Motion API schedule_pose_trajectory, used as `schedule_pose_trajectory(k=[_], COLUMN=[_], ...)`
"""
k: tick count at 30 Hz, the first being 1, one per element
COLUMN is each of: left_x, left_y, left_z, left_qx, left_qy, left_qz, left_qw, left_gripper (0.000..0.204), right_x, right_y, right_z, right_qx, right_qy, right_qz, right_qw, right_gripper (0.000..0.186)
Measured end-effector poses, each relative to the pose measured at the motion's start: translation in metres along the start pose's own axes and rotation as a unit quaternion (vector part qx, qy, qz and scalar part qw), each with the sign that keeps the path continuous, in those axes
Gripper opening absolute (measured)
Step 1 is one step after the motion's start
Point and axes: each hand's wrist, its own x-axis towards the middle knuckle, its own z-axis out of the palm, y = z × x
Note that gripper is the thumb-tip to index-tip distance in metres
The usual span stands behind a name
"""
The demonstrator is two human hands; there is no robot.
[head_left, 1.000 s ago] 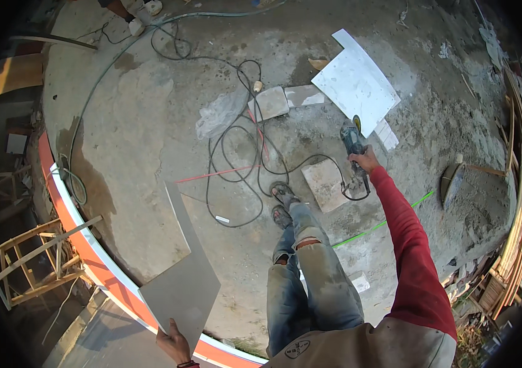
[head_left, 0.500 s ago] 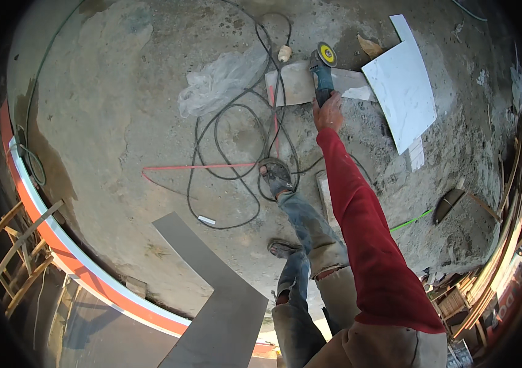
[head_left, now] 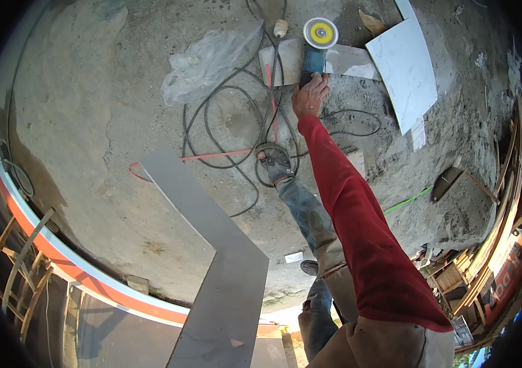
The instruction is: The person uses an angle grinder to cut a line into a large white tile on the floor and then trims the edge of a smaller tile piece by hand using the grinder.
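My right hand [head_left: 311, 95], at the end of a red sleeve, is closed around the rear of a blue-green angle grinder [head_left: 314, 59]. Its pale cutting disc [head_left: 321, 33] with a yellow centre faces up. Under and beside the grinder lie a pale tile strip [head_left: 352, 63] and another tile piece [head_left: 280, 66]. A grey angled slab [head_left: 221, 245], with a notch cut in one side, rises from the lower edge. What supports it is hidden, and my left hand does not show. To the right of the grinder lies a large white marbled tile [head_left: 403, 70].
Black cable [head_left: 203, 122] loops around my sandalled foot [head_left: 275, 163], near a red strap [head_left: 218, 154] and crumpled clear plastic [head_left: 206, 64]. A pale plug connector [head_left: 280, 28] lies by the tiles. Wooden strips [head_left: 503, 227] are stacked at right; an orange-and-white edge [head_left: 89, 270] curves along the left.
My right hand has moved left and nearer with the grinder, turning its disc face up. The grey slab has shifted up and left in view. My rear foot has moved right.
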Motion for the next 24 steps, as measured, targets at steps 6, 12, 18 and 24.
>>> schedule_pose_trajectory(k=[6,12,18,24], left_x=[0.008,0.054,0.086,0.119], left_y=[-0.02,-0.039,-0.051,-0.063], left_z=[-0.022,-0.025,-0.022,-0.043], left_qx=[-0.016,-0.089,-0.056,0.025], left_qy=[0.03,-0.026,0.053,0.05], left_qz=[0.04,0.231,0.076,0.084], left_qw=[0.999,0.968,0.994,0.995], left_gripper=[0.039,0.038,0.038,0.042], right_x=[0.016,0.028,0.015,0.015], right_y=[0.002,0.013,0.015,-0.003], right_z=[-0.015,-0.006,-0.006,-0.018], right_qx=[0.009,0.079,0.132,0.127], right_qy=[-0.127,-0.139,-0.149,-0.172], right_qz=[-0.026,-0.032,-0.007,0.066], right_qw=[0.992,0.987,0.98,0.975], right_gripper=[0.071,0.068,0.068,0.069])
